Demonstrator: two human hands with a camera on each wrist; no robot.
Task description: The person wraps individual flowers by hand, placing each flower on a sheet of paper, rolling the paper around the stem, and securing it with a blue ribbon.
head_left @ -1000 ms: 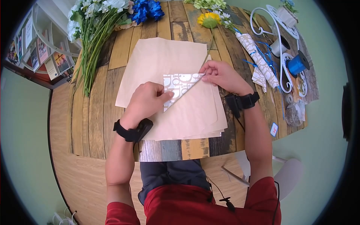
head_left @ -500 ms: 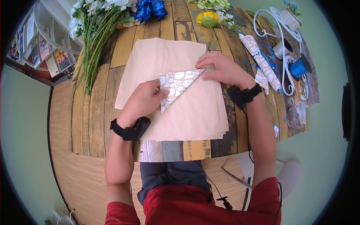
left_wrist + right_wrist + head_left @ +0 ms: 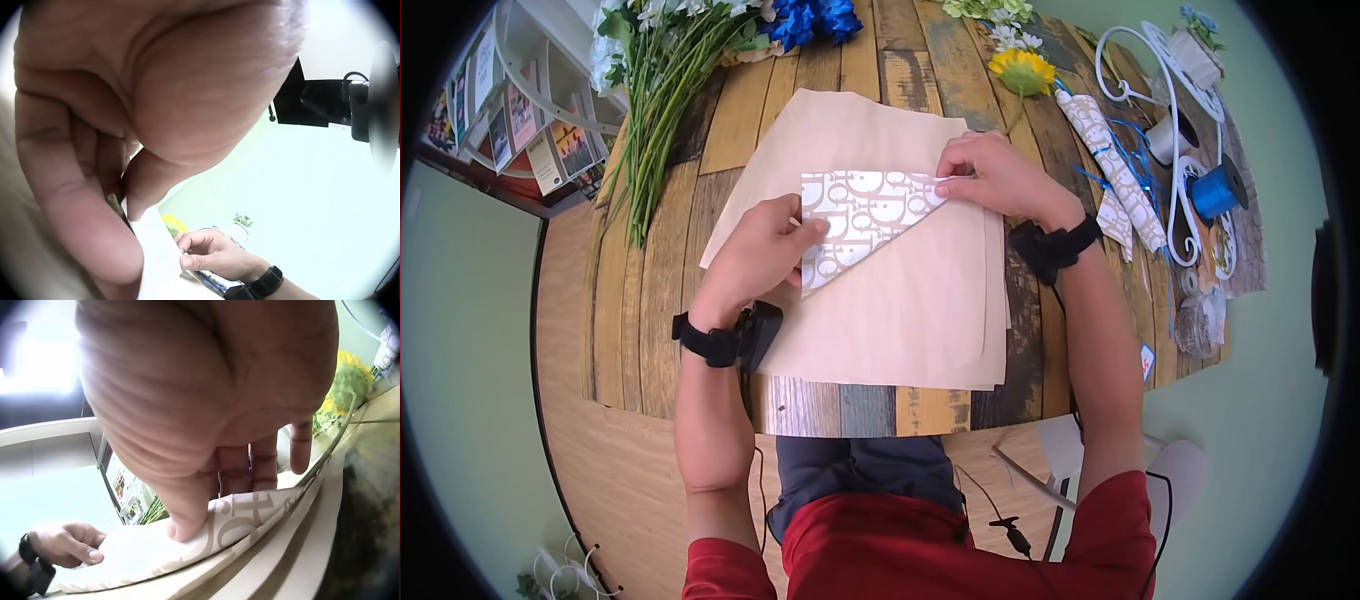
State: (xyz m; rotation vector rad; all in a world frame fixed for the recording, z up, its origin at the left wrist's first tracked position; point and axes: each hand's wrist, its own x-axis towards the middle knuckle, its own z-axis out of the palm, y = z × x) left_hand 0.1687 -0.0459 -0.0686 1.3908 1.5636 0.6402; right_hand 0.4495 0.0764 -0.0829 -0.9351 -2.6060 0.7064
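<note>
A stack of wrapping paper (image 3: 900, 330), plain beige on top, lies on the wooden table. One corner is folded over as a triangular flap (image 3: 865, 215), showing a white and beige lettered print. My left hand (image 3: 765, 245) pinches the flap's left edge between thumb and fingers; a short greenish stub (image 3: 114, 205) pokes out by those fingers. At the flap's far right corner, my right hand (image 3: 1000, 180) pinches the fold, its thumb on the print. From the yellow sunflower (image 3: 1022, 73), a green stem (image 3: 340, 434) runs into the fold beside this hand.
Long-stemmed flowers (image 3: 665, 130) lie at the back left, near blue blooms (image 3: 815, 22). On the right are a rolled patterned wrap (image 3: 1110, 165), a white scrolled metal stand (image 3: 1170, 100), a blue ribbon spool (image 3: 1218, 190) and a clear tape roll (image 3: 1195, 325).
The printed flap has become larger as the left hand moved left and away from me with its edge. The sunflower has shifted right. The right hand has closed its pinch at the flap's corner.
</note>
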